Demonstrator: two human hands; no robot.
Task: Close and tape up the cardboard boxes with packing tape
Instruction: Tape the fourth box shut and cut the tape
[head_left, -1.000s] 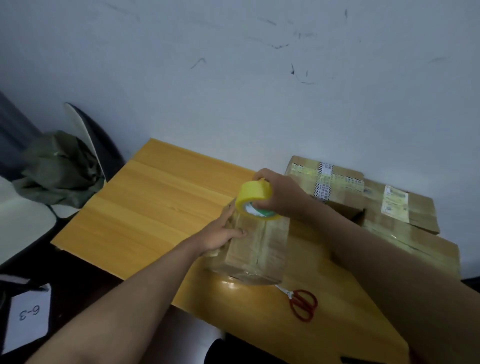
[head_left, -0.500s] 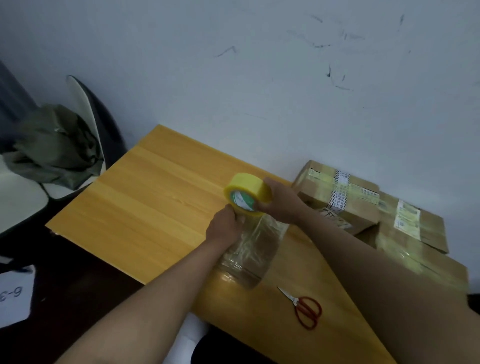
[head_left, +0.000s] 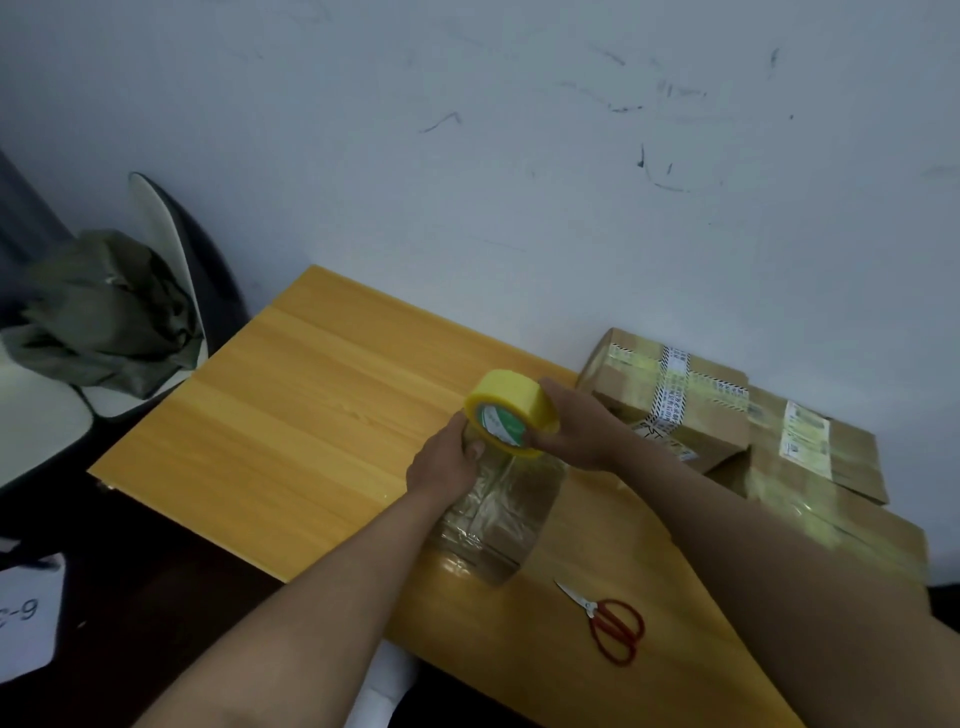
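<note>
Both hands work: right (head_left: 576, 431) grips tape roll (head_left: 511, 408), left (head_left: 444, 462) steadies box (head_left: 498, 514).

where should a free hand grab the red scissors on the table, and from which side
Take the scissors by the red handle loops, coming from above on the near-right side. They lie flat on the table, the loops toward the near edge and the bare metal blades pointing away toward the taped box. Both the left hand and right hand are busy now.

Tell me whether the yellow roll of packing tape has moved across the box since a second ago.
Yes. The yellow roll of packing tape, held by the right hand, has shifted leftward over the tape-wrapped cardboard box, away from the red-handled scissors and onto the left hand.
</note>
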